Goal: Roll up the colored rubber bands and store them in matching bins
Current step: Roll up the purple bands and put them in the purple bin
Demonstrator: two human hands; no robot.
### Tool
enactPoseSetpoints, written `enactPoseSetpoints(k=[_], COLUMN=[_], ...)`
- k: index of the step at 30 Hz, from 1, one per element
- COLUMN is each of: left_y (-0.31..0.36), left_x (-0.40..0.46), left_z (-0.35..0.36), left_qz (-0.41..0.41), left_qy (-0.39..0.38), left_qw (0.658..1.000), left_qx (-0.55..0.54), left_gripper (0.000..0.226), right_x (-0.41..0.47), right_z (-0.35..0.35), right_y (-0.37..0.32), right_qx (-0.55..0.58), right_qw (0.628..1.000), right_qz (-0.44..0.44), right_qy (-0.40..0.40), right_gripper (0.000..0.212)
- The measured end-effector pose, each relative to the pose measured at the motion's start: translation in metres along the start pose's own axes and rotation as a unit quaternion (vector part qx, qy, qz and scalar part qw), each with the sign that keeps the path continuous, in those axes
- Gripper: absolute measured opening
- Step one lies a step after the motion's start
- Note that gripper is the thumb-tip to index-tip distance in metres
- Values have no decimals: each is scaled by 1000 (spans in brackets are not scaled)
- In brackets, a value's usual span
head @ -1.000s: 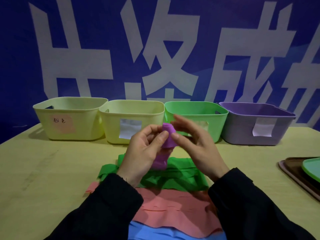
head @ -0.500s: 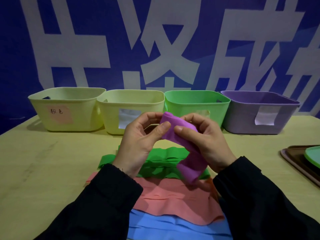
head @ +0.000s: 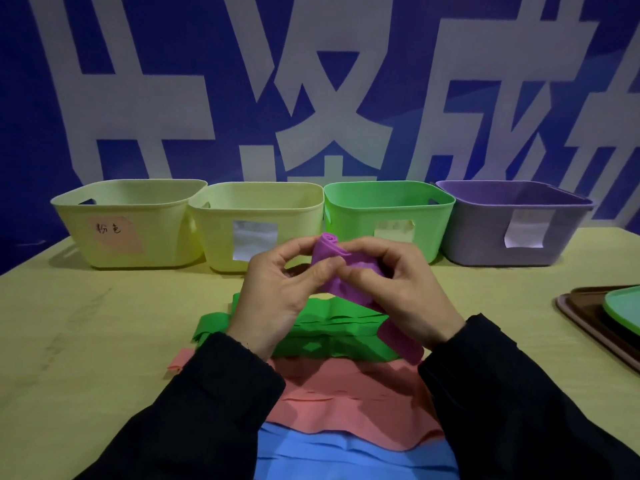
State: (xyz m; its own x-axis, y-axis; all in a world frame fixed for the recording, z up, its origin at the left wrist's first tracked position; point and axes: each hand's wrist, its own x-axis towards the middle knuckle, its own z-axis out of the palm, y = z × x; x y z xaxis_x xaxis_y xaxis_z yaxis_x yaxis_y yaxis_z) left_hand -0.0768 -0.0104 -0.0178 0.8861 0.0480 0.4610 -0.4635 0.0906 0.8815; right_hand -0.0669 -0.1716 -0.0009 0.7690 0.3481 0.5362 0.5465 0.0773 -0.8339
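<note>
Above the surface [head: 104,341], in front of the purple bin [head: 485,237] at far right, both hands pinch the purple band [head: 341,271], left hand [head: 277,299] and right hand [head: 408,292] flanking the roll, its unrolled tail trailing down toward the right wrist.

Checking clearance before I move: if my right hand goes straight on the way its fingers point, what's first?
Your left hand; the right hand's fingers point leftward, both pinching the purple band.

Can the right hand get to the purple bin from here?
Probably yes: the purple bin stands open-topped just beyond the right hand, nothing between them, though that hand grips the half-rolled purple band with the left hand.
</note>
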Motion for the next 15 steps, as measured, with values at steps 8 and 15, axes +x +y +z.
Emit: enactPoseSetpoints(k=[8, 15], left_y=[5, 8], left_x=[2, -2], left_z=[-1, 2], left_qz=[19, 18], left_qy=[21, 2], left_qw=[999, 1000], left_qx=[-18, 24], left_gripper=[33, 29], right_x=[-2, 4], right_z=[-2, -12], right_y=[4, 3], right_qx=[44, 199], right_qw=[999, 973], right_qz=[-6, 109], right_qy=[16, -35], right_gripper=[16, 11])
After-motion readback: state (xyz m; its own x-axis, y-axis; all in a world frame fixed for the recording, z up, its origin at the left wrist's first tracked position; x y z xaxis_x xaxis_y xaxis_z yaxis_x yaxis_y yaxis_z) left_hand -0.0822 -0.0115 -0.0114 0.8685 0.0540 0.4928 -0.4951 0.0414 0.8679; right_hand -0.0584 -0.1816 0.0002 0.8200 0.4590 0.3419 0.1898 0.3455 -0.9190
